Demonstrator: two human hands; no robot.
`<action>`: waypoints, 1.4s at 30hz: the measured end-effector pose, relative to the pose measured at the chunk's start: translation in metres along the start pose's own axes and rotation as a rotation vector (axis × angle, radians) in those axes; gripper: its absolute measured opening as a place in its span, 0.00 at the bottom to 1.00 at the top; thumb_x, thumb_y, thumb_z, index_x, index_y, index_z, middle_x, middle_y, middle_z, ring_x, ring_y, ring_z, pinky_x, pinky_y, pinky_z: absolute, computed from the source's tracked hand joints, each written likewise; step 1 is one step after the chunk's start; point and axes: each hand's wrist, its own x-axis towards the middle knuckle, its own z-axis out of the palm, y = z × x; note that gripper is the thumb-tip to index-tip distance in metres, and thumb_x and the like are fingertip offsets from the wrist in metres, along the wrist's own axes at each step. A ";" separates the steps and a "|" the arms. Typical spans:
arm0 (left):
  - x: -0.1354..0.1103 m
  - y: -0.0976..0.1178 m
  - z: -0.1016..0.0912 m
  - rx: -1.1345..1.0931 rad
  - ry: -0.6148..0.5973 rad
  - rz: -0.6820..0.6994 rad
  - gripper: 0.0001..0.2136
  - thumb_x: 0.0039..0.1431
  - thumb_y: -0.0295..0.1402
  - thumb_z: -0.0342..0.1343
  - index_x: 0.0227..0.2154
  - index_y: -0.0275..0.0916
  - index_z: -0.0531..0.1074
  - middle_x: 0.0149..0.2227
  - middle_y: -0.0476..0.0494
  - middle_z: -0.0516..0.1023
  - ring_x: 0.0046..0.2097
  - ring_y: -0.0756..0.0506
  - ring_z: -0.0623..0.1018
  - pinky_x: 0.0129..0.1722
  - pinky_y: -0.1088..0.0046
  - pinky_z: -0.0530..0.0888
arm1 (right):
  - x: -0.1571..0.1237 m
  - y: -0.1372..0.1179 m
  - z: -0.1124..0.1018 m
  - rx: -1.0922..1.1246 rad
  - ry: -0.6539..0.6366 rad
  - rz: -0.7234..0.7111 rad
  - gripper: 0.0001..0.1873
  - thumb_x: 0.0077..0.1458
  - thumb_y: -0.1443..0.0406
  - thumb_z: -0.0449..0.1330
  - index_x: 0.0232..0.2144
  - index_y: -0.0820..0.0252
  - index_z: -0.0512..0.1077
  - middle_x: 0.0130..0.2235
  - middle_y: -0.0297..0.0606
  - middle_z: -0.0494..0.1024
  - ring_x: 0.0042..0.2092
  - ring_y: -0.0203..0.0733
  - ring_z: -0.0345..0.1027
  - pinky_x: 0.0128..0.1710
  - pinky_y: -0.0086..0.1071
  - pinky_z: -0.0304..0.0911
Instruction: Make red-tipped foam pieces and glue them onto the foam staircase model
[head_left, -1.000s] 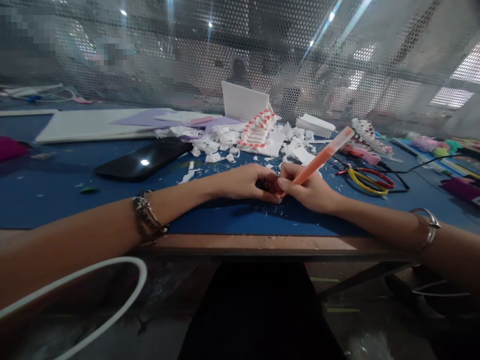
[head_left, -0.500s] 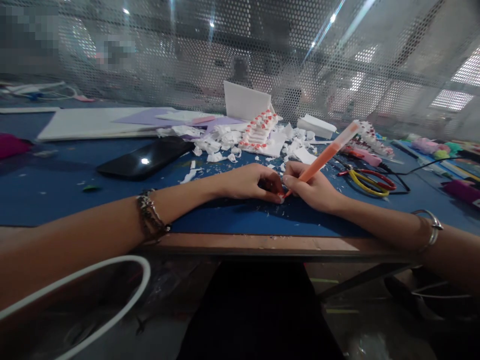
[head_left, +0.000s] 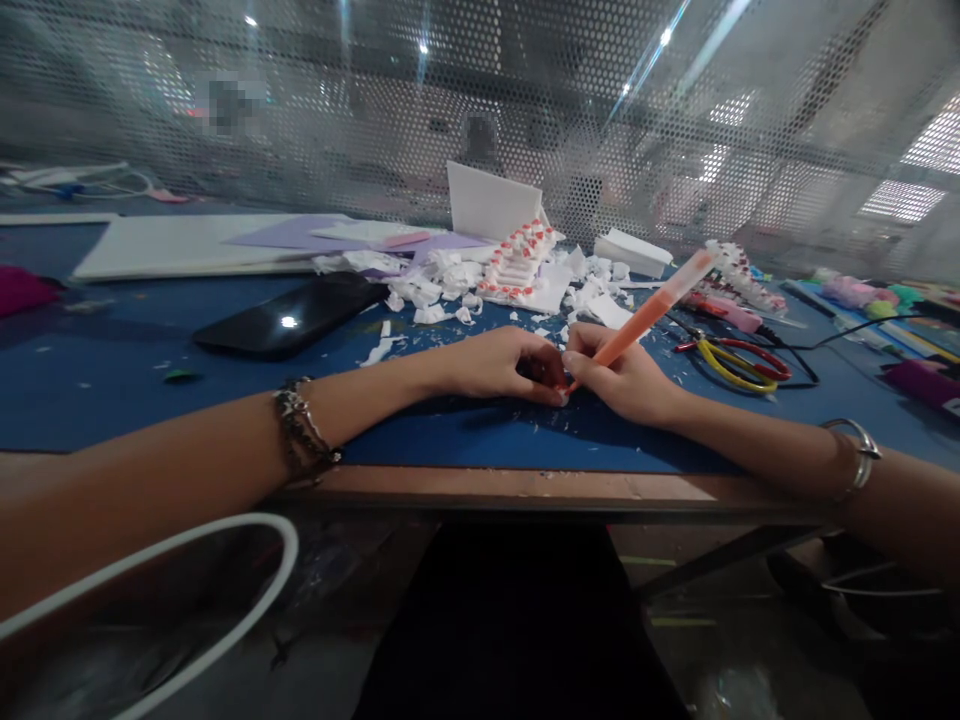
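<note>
My right hand [head_left: 626, 375] grips an orange marker [head_left: 643, 318], its tip pointing down and left. At that tip, my left hand [head_left: 506, 365] pinches a small white piece with red on it [head_left: 562, 397], mostly covered by the fingertips. Both hands rest close together near the front of the blue tabletop. Behind them stands a white stepped model [head_left: 519, 265] with red-marked bits along its edges. Crumpled white scraps [head_left: 427, 285] lie on both sides of it.
A black phone [head_left: 289, 315] lies to the left, below white and purple sheets [head_left: 187, 243]. On the right are red-and-yellow-handled pliers [head_left: 739, 365] and a dark cable. A perforated metal screen [head_left: 360, 120] rises behind the table. A white cable [head_left: 289, 550] loops below the left forearm.
Almost nothing differs. The marker and my right hand have shifted very slightly, and the marker tip stays at the small piece in my left hand.
</note>
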 end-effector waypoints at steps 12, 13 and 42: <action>0.002 -0.004 0.001 0.055 0.014 0.021 0.12 0.50 0.38 0.57 0.31 0.34 0.71 0.27 0.50 0.69 0.29 0.52 0.68 0.29 0.79 0.64 | 0.000 0.001 0.000 -0.003 0.012 -0.008 0.10 0.52 0.67 0.50 0.21 0.60 0.57 0.21 0.28 0.60 0.24 0.29 0.53 0.24 0.27 0.51; 0.002 -0.004 0.001 0.062 0.014 0.024 0.12 0.50 0.39 0.57 0.31 0.34 0.71 0.27 0.50 0.69 0.29 0.52 0.68 0.29 0.79 0.64 | 0.000 0.001 0.000 -0.005 0.008 -0.010 0.10 0.52 0.67 0.51 0.21 0.60 0.57 0.21 0.28 0.60 0.24 0.29 0.53 0.24 0.27 0.51; -0.002 0.001 -0.005 0.051 -0.064 -0.012 0.12 0.51 0.37 0.54 0.34 0.33 0.72 0.30 0.47 0.70 0.31 0.51 0.68 0.32 0.78 0.64 | -0.001 -0.003 0.000 0.102 -0.032 0.009 0.09 0.53 0.67 0.51 0.22 0.61 0.58 0.21 0.27 0.61 0.23 0.28 0.53 0.23 0.26 0.50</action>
